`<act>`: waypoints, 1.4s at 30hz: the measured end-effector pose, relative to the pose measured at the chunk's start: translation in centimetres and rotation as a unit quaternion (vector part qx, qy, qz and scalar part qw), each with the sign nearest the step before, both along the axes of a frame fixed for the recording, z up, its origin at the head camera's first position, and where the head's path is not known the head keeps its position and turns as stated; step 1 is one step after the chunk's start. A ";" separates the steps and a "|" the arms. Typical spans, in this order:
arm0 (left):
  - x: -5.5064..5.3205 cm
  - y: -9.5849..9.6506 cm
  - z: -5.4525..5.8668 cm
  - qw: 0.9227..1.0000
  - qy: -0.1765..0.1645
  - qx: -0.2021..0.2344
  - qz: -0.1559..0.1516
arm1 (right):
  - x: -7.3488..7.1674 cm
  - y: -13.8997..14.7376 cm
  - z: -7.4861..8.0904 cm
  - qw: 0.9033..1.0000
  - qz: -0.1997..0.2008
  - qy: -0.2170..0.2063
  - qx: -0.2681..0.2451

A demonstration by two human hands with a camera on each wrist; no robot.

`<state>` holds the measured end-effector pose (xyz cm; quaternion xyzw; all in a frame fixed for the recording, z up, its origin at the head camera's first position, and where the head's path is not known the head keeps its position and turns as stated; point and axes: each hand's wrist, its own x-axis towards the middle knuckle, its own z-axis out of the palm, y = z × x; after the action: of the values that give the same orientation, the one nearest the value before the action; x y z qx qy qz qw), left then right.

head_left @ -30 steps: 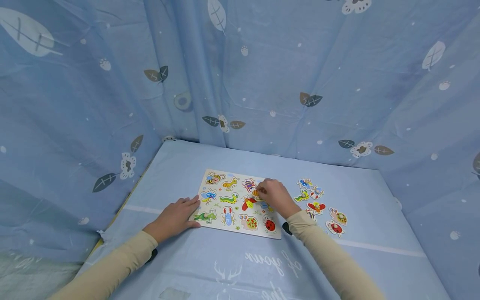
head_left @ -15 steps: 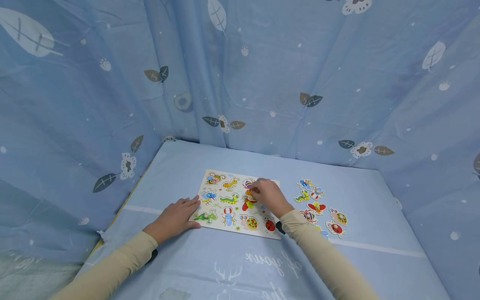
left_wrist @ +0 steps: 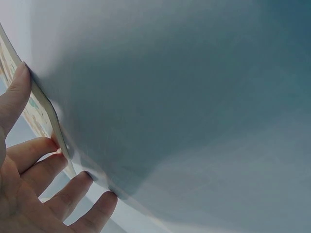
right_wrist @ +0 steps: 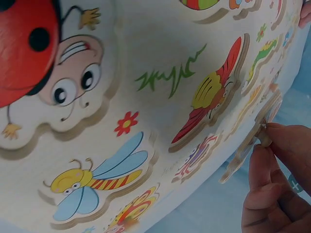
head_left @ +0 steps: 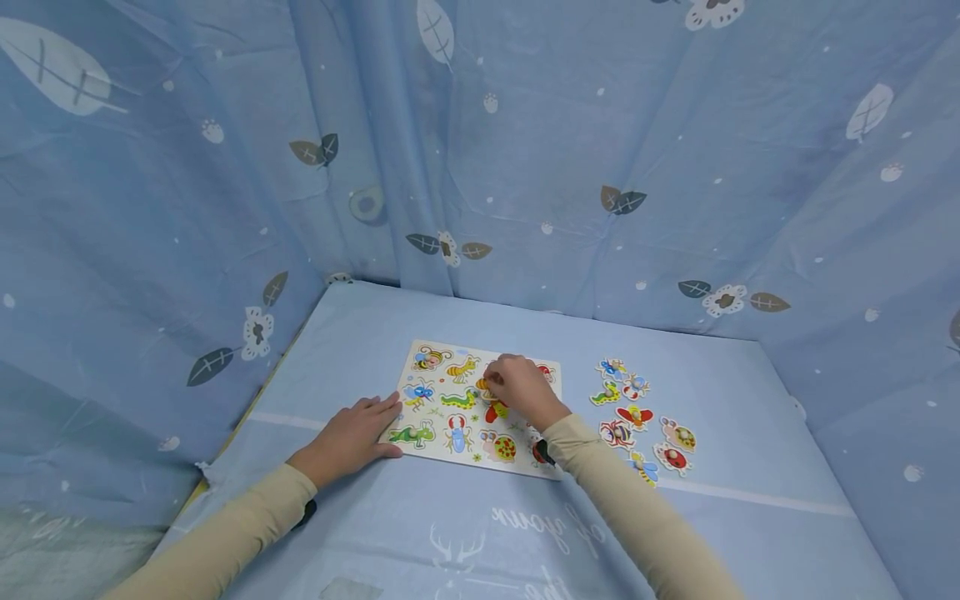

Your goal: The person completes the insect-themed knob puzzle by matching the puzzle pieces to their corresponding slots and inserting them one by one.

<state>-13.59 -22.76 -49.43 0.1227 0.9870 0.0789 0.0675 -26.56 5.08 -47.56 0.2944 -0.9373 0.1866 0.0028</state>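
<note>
A pale wooden insect puzzle board [head_left: 433,418] lies on the table. My right hand [head_left: 521,390] is over its upper middle. Thumb and fingertips pinch the knob of an orange-striped insect puzzle piece [head_left: 482,387]. In the right wrist view this piece [right_wrist: 241,151] is seen edge-on, tilted, near the printed recesses. Part of the board's top row is hidden behind the hand. My left hand [head_left: 352,437] rests at the board's left edge, fingers extended. In the left wrist view its thumb and fingertips touch the board's edge [left_wrist: 54,121].
Several loose knobbed pieces lie right of the board, among them a green caterpillar [head_left: 606,392], a spider [head_left: 617,433], a snail [head_left: 678,433], a ladybird [head_left: 672,457] and a dragonfly [head_left: 642,468]. A blue patterned curtain [head_left: 525,167] hangs behind the table.
My right hand has moved left across the board with the orange-striped piece, uncovering the spider and dragonfly pieces on the table. The left hand has stayed in place.
</note>
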 end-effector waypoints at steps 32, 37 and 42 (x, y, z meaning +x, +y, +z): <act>0.2 0.0 0.1 1.000 0.010 0.005 -0.010 | -1.2 -3.2 -0.2 0.999 0.017 -0.017 0.023; 0.3 0.0 0.2 1.000 0.011 0.007 -0.008 | -1.4 -3.5 -0.3 1.000 0.020 -0.010 0.021; 0.4 0.2 0.7 1.000 0.002 0.013 -0.004 | -1.7 -3.7 -0.5 1.000 0.022 -0.004 0.020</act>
<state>-13.18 -22.55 -48.74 0.1272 0.9856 0.0911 0.0646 -28.27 1.37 -48.05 0.3139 -0.9341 0.1694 -0.0110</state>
